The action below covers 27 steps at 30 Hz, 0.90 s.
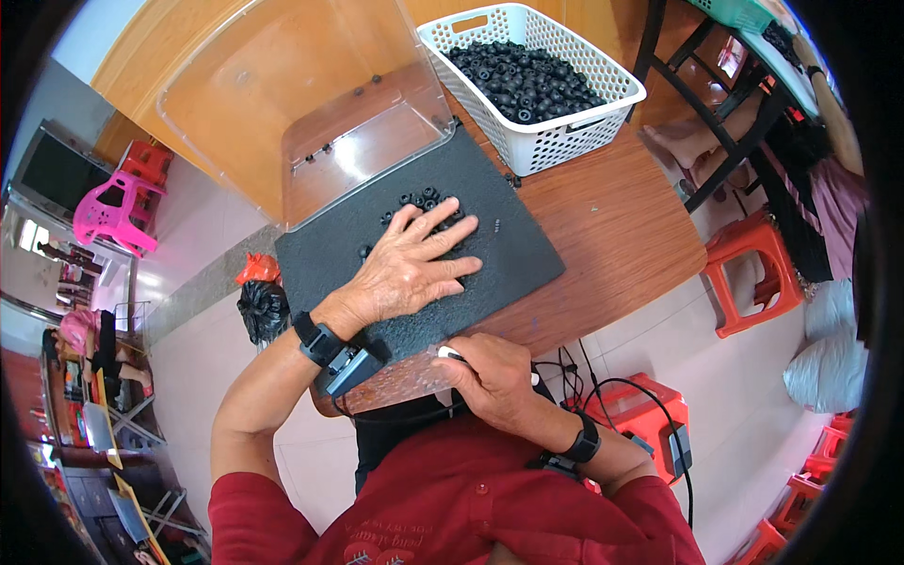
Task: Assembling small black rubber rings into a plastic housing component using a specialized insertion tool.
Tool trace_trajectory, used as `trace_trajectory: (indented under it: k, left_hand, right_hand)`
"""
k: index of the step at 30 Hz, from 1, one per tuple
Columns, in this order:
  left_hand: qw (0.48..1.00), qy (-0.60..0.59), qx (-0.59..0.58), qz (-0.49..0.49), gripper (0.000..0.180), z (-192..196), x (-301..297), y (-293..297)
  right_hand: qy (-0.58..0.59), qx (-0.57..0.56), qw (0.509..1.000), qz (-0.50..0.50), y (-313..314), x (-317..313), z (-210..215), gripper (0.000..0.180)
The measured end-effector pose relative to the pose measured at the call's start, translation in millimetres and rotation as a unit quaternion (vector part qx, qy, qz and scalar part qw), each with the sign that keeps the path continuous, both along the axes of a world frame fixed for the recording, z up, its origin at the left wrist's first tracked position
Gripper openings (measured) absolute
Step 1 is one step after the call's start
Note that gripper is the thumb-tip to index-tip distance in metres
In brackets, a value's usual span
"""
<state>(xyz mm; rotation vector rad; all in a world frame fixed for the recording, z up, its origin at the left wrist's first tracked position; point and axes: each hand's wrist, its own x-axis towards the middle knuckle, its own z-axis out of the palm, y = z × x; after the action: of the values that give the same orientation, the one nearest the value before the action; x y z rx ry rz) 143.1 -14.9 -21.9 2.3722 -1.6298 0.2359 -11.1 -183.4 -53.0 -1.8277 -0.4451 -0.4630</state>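
My left hand (405, 273) lies with its fingers spread over a dark grey mat (508, 254) on the wooden table. Small black ring-shaped parts (419, 200) are gathered around and partly under its fingertips. Close to the table's near edge, my right hand (494, 377) is closed, thumb against fingers. A small white-and-black end (452, 354) pokes out at its thumb; the rest is hidden in the hand. Beside that hand is a clear, crinkled sheet-like patch (400, 381) along the table edge.
A clear plastic bin (311, 104) lies tipped at the mat's far side, a few black parts in it. Behind to the right stands a white perforated basket (565, 141) full of black parts. Cables (650, 386) hang over a red stool (640, 414) at right.
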Motion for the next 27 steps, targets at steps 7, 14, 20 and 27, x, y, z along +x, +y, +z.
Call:
trace_trajectory:
  k: [7,14,20,27]
  left_hand:
    - [0.959,0.039,-0.183,0.213,0.034,22.5,-6.8,39.0]
    - [0.894,0.106,-0.241,0.363,0.022,-3.7,-30.9,81.5]
    - [0.904,0.052,-0.210,0.368,0.030,-9.4,-28.7,63.7]
    - [0.918,0.015,-0.161,0.361,0.024,-14.7,-22.3,60.6]
  right_hand:
    - [0.007,-0.001,1.000,-0.001,1.2,0.4,-2.9,0.016]
    - [0.014,0.002,1.000,0.006,1.7,-1.0,2.3,0.013]
    - [0.012,-0.019,1.000,0.002,2.8,-0.1,2.4,0.012]
    - [0.026,-0.024,0.999,0.012,1.3,-1.8,9.1,0.011]
